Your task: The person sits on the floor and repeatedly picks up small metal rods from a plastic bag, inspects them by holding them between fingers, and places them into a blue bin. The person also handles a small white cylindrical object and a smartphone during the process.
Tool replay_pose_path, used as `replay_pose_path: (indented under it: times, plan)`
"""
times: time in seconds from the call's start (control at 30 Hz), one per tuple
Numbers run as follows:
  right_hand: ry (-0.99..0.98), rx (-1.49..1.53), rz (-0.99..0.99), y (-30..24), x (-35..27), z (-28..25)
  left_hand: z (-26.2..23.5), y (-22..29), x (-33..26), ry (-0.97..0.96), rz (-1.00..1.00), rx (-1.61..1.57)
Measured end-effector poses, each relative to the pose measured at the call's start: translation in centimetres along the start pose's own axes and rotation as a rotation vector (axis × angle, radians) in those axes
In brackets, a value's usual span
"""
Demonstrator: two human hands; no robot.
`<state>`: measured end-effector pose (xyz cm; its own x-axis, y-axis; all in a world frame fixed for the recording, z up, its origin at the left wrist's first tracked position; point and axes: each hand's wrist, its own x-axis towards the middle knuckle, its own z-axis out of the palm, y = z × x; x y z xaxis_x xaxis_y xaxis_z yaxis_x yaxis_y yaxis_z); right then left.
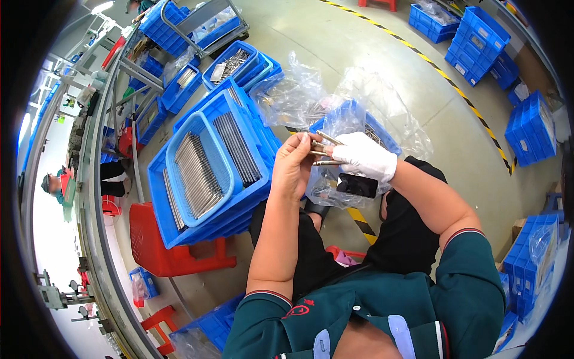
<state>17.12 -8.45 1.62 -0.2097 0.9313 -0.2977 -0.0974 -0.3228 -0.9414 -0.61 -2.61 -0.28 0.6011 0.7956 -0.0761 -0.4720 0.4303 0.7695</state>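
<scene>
My bare left hand (294,164) is closed, its thumb and fingers pinching the near ends of several slim metal rods (328,162). A white glove covers my right hand (363,155), which grips the same rods from the other side with bare fingertips showing. Below the gloved hand a black phone-like slab (357,185) rests on clear plastic near my knee. Left of my hands, a light blue basket (172,157) holds rows of metal rods (198,173). It sits on a stack of blue crates (260,157) where darker rods (234,146) lie side by side.
Past my hands, a blue bin (391,145) of metal parts stands among clear plastic bags (293,90). A red stool (149,236) is beside the crates. Blue bins (230,64) fill the back left; stacked crates (529,131) line the right. Striped tape (442,75) crosses the floor.
</scene>
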Motion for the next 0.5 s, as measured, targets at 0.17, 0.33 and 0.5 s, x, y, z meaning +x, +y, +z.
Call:
replay_pose_path:
  times: [0.17, 0.33, 0.5]
  plan:
    - [-0.111, 0.138, 0.113, -0.7, -0.3, -0.6, -0.3, 0.4, -0.2, 0.068, 0.093, 0.297]
    - [-0.05, -0.013, 0.037, -0.1, 0.2, -0.5, -0.3, 0.4, -0.5, 0.187, 0.242, 0.809]
    - [0.03, -0.311, -0.086, 0.0, 0.5, -0.4, 0.2, -0.7, -0.2, 0.281, 0.404, 1.06]
